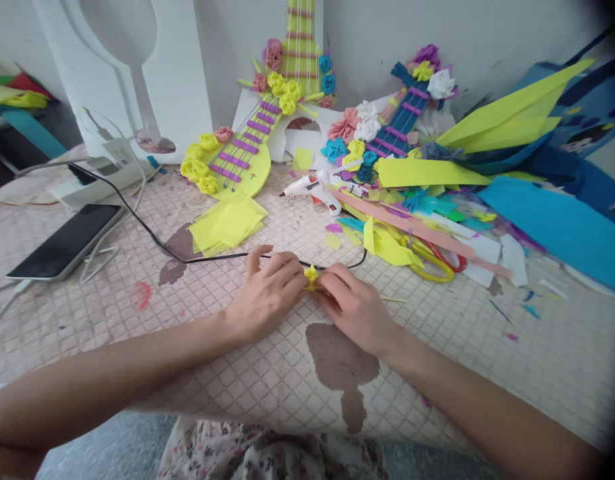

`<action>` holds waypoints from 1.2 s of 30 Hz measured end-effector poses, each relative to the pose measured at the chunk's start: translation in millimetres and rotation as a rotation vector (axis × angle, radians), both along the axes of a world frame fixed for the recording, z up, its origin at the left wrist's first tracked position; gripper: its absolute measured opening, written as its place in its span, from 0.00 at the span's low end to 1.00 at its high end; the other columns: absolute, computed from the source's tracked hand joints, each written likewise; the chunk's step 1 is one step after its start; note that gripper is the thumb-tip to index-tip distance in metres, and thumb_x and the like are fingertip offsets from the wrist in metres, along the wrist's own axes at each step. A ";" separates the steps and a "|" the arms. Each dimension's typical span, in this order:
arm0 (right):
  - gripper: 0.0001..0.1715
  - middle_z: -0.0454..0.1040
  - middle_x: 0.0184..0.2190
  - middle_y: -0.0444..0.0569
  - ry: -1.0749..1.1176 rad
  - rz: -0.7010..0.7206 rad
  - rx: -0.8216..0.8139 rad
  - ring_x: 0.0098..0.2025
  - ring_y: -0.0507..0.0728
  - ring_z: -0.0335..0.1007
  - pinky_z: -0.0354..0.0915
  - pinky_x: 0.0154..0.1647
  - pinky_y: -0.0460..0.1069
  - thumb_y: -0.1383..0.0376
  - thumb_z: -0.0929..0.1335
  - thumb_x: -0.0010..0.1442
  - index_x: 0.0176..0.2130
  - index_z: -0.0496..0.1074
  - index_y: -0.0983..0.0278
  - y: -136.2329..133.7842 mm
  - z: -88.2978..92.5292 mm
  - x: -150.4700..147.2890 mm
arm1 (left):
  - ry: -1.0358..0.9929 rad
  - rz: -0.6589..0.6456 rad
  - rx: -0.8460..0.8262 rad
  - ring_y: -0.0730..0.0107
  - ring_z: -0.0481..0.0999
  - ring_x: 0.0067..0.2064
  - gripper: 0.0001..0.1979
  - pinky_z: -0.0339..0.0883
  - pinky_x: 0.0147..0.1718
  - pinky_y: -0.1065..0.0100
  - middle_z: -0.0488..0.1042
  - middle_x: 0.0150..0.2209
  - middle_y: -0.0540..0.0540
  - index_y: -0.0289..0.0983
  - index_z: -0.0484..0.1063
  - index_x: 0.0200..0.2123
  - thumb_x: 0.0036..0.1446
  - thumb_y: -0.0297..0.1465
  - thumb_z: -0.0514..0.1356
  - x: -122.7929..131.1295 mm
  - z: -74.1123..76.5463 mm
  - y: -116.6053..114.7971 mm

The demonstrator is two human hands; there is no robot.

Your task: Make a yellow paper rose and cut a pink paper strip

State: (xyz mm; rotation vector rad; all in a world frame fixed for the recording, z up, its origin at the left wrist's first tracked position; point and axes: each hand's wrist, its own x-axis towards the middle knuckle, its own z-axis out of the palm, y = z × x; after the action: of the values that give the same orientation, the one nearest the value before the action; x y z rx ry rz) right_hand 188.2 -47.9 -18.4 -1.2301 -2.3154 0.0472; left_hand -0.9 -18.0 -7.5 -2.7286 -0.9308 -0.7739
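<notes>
Over the near middle of the table, the small yellow paper piece [311, 277] is pinched between the fingertips of both hands, the left hand [275, 293] closed on its left side and the right hand [360, 307] on its right. One pointed tip of the paper shows above the fingers, aimed away from the person; the fingers cover too much to tell its long axis. A thin stick [396, 300] sticks out past the right hand, its long axis running nearly side to side and its bare end pointing right — whether it joins the paper is hidden by that hand. The left index finger is raised and bent, clear of the paper. Just beyond the fingers, a black cord [152, 230] crosses the quilted tablecloth [212, 373], lying between the hands and the things farther back. Past it are a loose pile of yellow paper sheets [227, 223], a white glue gun [312, 190] with its nozzle pointing left, and yellow-handled scissors [437, 272] partly under a folded yellow strip [390, 243]. Paper scraps crowd the right — behind them, a blue guitar-shaped craft [400, 127]; left of the glue gun lies a yellow one [255, 163].
</notes>
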 end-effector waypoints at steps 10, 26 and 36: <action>0.08 0.67 0.34 0.48 -0.067 0.029 -0.142 0.33 0.52 0.65 0.64 0.33 0.47 0.70 0.59 0.65 0.35 0.66 0.65 1.1 10.4 6.5 | 0.029 -0.012 0.033 0.65 0.69 0.46 0.07 0.48 0.54 0.52 0.74 0.34 0.49 0.37 0.68 0.32 0.62 0.26 0.53 -1.3 -0.5 2.3; 0.03 0.73 0.27 0.44 -0.085 -0.344 -0.225 0.29 0.54 0.69 0.58 0.27 0.48 0.69 0.64 0.56 0.31 0.68 0.61 36.4 24.2 84.4 | -0.083 -0.040 0.012 0.67 0.71 0.45 0.04 0.48 0.55 0.52 0.75 0.34 0.50 0.39 0.70 0.33 0.60 0.27 0.56 -14.0 5.9 5.8; 0.03 0.75 0.31 0.47 -0.173 -0.554 -0.054 0.32 0.58 0.71 0.56 0.24 0.49 0.67 0.65 0.56 0.34 0.68 0.62 51.7 7.4 96.0 | -0.096 -0.117 0.084 0.68 0.73 0.45 0.05 0.44 0.59 0.51 0.77 0.35 0.52 0.40 0.70 0.35 0.60 0.24 0.56 -37.0 -2.2 3.6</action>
State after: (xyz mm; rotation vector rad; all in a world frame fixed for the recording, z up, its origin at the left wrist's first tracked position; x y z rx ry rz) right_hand 284.2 3.8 -11.1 -1.9246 -2.0357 -0.1975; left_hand -37.9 -14.3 -9.7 -2.7136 -0.7430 -0.9495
